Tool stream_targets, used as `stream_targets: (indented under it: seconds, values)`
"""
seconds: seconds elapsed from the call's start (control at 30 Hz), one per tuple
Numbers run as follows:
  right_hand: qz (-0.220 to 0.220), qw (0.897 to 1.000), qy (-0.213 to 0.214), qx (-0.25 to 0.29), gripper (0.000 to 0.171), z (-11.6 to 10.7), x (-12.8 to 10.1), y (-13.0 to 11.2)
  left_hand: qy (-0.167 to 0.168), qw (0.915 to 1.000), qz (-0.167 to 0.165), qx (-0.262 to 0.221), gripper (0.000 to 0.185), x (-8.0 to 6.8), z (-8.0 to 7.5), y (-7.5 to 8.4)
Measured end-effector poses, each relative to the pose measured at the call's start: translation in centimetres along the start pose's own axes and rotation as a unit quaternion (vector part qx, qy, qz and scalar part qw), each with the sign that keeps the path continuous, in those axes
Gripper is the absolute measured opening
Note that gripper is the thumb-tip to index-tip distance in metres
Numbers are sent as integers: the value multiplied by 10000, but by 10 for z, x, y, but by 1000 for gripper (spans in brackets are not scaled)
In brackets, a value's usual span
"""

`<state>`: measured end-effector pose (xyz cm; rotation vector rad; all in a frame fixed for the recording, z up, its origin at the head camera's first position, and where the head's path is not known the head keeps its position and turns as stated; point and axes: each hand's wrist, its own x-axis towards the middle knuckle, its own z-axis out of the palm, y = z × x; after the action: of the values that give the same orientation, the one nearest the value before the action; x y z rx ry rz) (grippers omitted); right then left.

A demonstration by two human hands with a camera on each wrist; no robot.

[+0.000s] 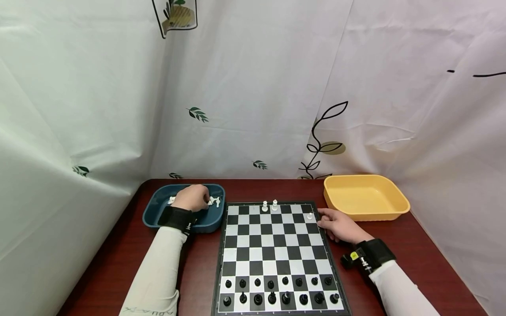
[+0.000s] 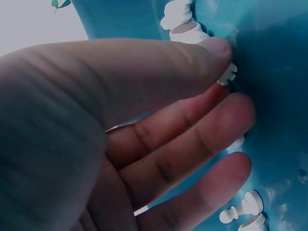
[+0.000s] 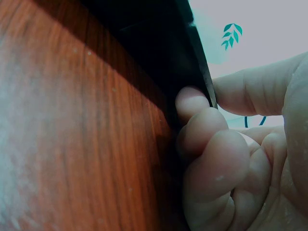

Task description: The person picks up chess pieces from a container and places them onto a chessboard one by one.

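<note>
Left hand: the left hand reaches into the blue tray at about 10 o'clock from the chessboard, among the white chess pieces lying loose in it.
Left fingers: in the left wrist view the fingers are only gently bent and the thumb lies along the top, its tip touching a white piece; whether that piece is truly pinched I cannot tell.
Tray pieces: more white pieces lie at 12 o'clock above the thumb and at 5 o'clock below the little finger.
Right hand: the right hand rests at the 3 o'clock edge of the chessboard, near its far corner.
Right fingers: in the right wrist view the fingers are curled under the board's dark edge with the thumb on top, grasping the rim.
White pawn: a white pawn stands on the board just beside the right fingertips, not held.
Far row: two white pieces stand side by side at the board's 12 o'clock edge.
Near rows: black pieces fill the two rows at 6 o'clock.
Yellow tray: a yellow tray sits at 2 o'clock from the board, on the dark red desk.
</note>
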<state>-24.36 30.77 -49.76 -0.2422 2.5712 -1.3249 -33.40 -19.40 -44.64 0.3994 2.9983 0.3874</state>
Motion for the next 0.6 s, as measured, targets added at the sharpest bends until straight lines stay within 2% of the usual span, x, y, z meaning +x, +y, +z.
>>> stream_targets:
  seconds: [0.27,0.37,0.53,0.6]
  values:
    - [-19,10000,-3,40,65,1,0,0,15,10000,75,47,43,-2,0,-1]
    - [-3,10000,1,54,66,1,0,0,16,10000,81,46,40,-2,0,-1]
    - [13,10000,4,61,66,1,0,0,120,9999,120,33,22,-1,-3,-1]
    - [9,10000,5,67,66,1,0,0,168,9998,146,6,22,-1,-5,-1]
